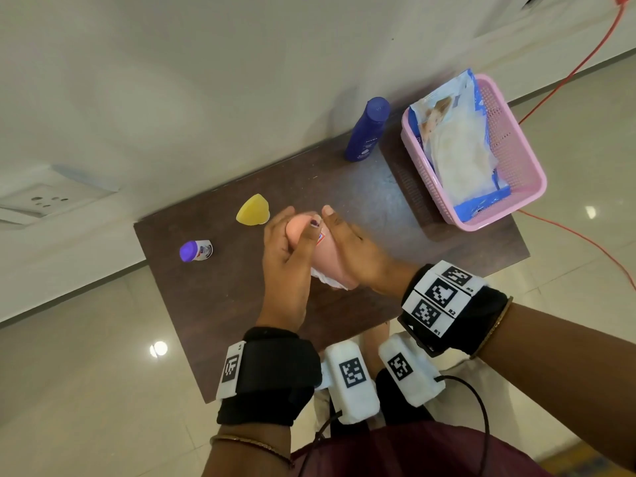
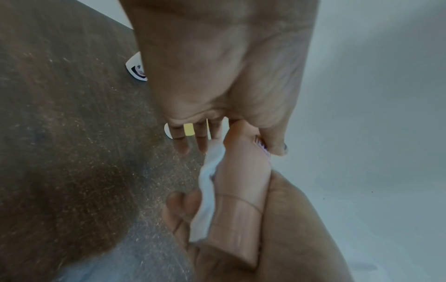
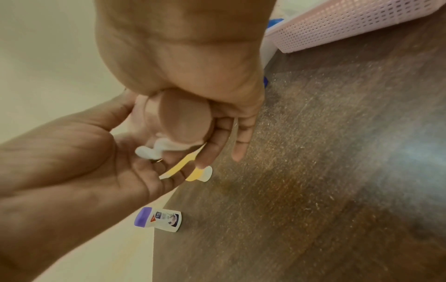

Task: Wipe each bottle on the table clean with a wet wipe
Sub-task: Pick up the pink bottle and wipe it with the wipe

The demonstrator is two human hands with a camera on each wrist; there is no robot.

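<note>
Over the middle of the dark table (image 1: pixel 241 304), both hands hold a pink bottle (image 1: pixel 330 263) (image 2: pixel 241 181) (image 3: pixel 185 118). My left hand (image 1: pixel 289 256) (image 2: pixel 217 76) wraps its cap end, thumb on the label, and presses a white wet wipe (image 1: pixel 327 283) (image 2: pixel 207 190) (image 3: pixel 149 150) against the bottle's side. My right hand (image 1: pixel 351 249) (image 3: pixel 181 57) grips the bottle's base end. Standing on the table are a tall blue bottle (image 1: pixel 366 130), a yellow bottle (image 1: pixel 253 210) (image 3: pixel 195 174) and a small white bottle with a purple cap (image 1: pixel 196 251) (image 3: pixel 159 219).
A pink basket (image 1: pixel 509 132) (image 3: pixel 350 24) at the table's right end holds an opened pack of wipes (image 1: pixel 461 142). The table stands against a white wall. A red cable (image 1: pixel 585 60) runs across the floor past the basket.
</note>
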